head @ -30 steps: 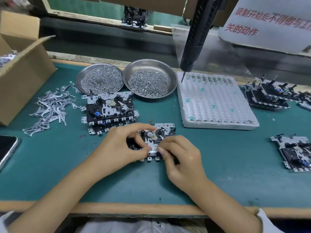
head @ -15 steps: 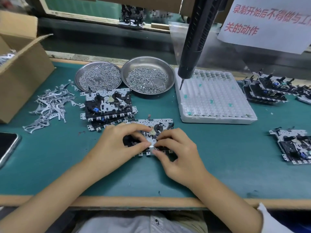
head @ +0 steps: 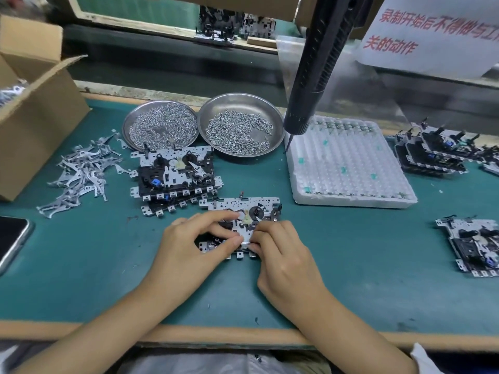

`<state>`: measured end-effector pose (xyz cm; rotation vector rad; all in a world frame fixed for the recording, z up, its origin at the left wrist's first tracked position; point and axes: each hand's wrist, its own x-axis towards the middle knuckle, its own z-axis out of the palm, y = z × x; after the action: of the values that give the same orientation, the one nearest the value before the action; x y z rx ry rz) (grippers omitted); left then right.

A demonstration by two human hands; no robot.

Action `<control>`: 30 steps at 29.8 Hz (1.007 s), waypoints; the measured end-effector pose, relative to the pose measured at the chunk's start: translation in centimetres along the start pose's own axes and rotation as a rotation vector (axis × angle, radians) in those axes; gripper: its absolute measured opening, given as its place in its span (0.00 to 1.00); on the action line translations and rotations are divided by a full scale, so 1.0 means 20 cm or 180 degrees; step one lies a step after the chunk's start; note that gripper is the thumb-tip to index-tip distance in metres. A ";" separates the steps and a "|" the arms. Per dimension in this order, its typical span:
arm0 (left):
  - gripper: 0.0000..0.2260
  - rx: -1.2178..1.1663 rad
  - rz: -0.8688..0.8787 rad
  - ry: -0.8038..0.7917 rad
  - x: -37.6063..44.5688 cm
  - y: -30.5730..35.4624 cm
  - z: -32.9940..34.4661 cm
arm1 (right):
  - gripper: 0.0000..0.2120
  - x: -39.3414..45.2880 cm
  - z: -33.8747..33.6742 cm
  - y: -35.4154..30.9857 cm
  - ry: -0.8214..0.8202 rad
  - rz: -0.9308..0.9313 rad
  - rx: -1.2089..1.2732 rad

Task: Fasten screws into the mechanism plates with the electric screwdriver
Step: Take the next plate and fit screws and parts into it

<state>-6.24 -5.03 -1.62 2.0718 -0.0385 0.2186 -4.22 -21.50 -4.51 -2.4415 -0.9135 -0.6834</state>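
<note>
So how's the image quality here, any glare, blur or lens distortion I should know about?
Head view: wide-angle bending curves the bench edge and tilts the hanging electric screwdriver; soft glare on the two steel screw dishes and the clear panel behind the white tray; lighting is even, with faint shadows; the hands and the mechanism plate are sharp; the background racks look soft.

Two screw dishes [head: 161, 125] [head: 241, 125], one electric screwdriver [head: 316, 66], one white tray [head: 348, 168], two hands [head: 186, 249] [head: 286, 255]

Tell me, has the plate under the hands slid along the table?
No. The mechanism plate lies as before, just right of the stack of plates.
</note>
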 end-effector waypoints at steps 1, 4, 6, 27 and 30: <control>0.12 -0.0048 -0.0035 -0.0044 0.00 0.00 0.00 | 0.04 0.00 0.00 0.00 -0.0019 0.0033 -0.0037; 0.12 -0.0190 -0.0111 -0.0162 0.01 -0.02 -0.01 | 0.06 0.01 0.01 -0.01 -0.0025 0.0103 -0.0059; 0.12 -0.0260 -0.0149 -0.0222 0.02 -0.03 -0.01 | 0.07 0.02 0.00 -0.01 -0.0008 0.0138 0.0067; 0.16 -0.0253 -0.0231 -0.0431 0.04 -0.01 -0.03 | 0.11 0.03 -0.06 0.05 -0.0101 0.0779 0.1619; 0.15 -0.0242 -0.0236 -0.0425 0.04 -0.01 -0.03 | 0.14 0.02 -0.05 0.05 -0.0160 0.0624 0.1475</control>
<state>-5.51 -4.39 -1.36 2.0053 -0.0506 0.0325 -3.50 -22.53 -3.67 -2.1003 -0.7390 -0.2998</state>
